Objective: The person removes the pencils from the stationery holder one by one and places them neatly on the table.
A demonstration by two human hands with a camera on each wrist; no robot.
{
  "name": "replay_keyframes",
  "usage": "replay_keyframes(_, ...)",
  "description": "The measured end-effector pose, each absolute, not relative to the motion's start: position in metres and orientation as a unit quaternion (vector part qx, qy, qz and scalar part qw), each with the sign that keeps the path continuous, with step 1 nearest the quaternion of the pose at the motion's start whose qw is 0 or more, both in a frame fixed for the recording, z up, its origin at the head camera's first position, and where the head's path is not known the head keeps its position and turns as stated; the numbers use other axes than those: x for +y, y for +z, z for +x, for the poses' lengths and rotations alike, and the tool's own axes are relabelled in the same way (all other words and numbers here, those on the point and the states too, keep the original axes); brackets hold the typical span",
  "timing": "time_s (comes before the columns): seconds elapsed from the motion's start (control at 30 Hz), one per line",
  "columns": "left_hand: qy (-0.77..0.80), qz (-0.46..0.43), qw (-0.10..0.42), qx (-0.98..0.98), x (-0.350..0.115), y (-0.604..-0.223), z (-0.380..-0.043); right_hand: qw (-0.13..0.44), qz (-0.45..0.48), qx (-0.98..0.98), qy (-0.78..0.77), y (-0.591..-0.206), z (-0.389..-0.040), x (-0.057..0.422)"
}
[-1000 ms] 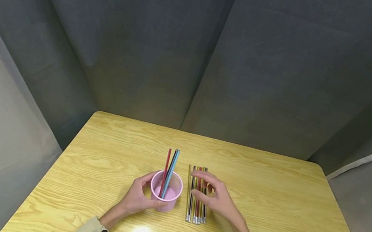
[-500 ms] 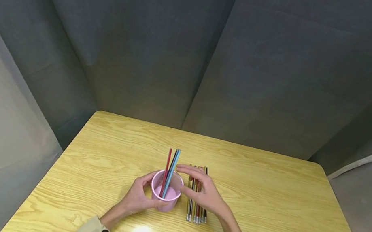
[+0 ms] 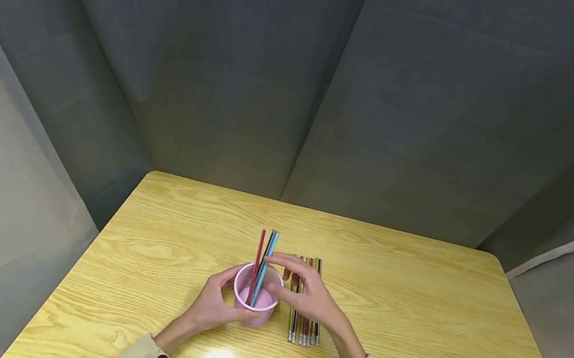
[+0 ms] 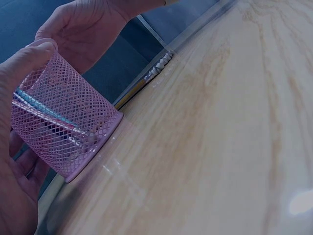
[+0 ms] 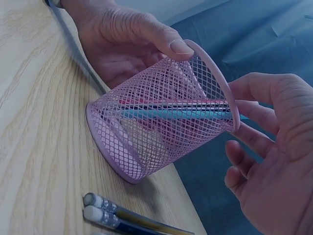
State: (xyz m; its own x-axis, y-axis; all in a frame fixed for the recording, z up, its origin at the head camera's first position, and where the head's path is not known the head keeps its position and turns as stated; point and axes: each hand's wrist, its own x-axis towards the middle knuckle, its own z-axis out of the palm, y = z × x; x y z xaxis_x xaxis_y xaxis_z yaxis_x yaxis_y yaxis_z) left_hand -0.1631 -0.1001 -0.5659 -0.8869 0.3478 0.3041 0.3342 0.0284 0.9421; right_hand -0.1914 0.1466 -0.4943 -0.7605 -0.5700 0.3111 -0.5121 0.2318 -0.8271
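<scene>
A pink mesh pencil cup (image 3: 259,319) stands on the wooden table, gripped from its left side by my left hand (image 3: 211,304), the thumb over the rim in both wrist views. Inside lean a red pencil (image 3: 260,247), a dark pencil (image 3: 267,245) and a light blue pencil (image 3: 272,246). My right hand (image 3: 311,297) is at the cup's right rim with its fingers spread and loosely bent. Its index fingertip overlaps the blue pencil in the head view; whether they touch I cannot tell. Several pencils (image 3: 303,334) lie in a row under the right hand, eraser ends towards me.
The light wooden table (image 3: 440,319) extends to both sides and behind the cup. Grey cloth curtains (image 3: 237,69) hang around its back and sides. Two pencil ends with white erasers (image 5: 100,213) lie close beside the cup's base in the right wrist view.
My right hand has moved left from above the row of pencils to the cup's rim, near the blue pencil. My left hand and the cup have stayed in place.
</scene>
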Motion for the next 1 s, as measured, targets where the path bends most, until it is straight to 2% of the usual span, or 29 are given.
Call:
replay_keyframes(0.17, 0.654, 0.238, 0.006, 0.718, -0.100, -0.566, -0.163, 0.040, -0.344, 0.781, -0.519, -0.464, -0.180, 0.141)
replay_keyframes(0.4, 0.655, 0.245, 0.003, 0.715, -0.100, -0.567, -0.163, 0.030, -0.350, 0.785, -0.510, -0.462, -0.178, 0.139)
replay_keyframes(0.8, 0.659, 0.235, 0.008, 0.715, -0.101, -0.565, -0.163, 0.004, -0.343, 0.788, -0.512, -0.498, -0.194, 0.144)
replay_keyframes(1.0, 0.657, 0.241, 0.008, 0.714, -0.101, -0.565, -0.163, -0.008, -0.348, 0.782, -0.516, -0.502, -0.198, 0.147)
